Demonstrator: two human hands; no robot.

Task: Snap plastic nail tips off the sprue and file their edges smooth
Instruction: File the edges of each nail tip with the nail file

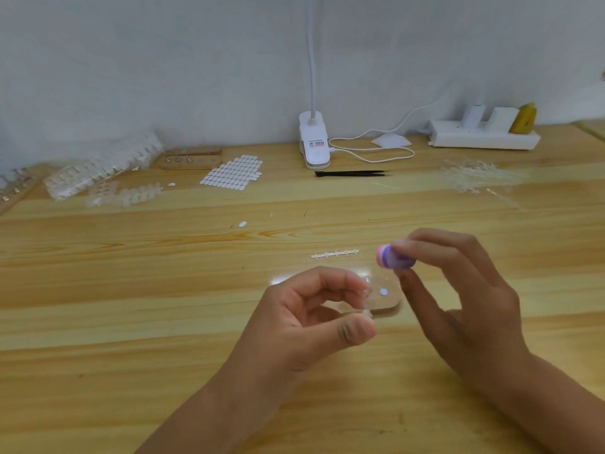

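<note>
Left hand [314,316] pinches what looks like clear nail tip [366,298] between thumb and fingertips; right hand [465,290] grips pink-purple file block [393,257] just beyond it. Stripped sprue [335,253] lies beyond left hand. Risk: tip small, slick, so hard file stroke could flick it out of pinch

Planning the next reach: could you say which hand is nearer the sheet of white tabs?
Left. The left hand is this side of the sheet, slightly right; the right hand is farther right.

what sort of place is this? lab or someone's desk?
Probably a small nail-craft workbench: wooden table against a wall, sprues stacked at left, clip lamp, and the right hand holding a file.
</note>
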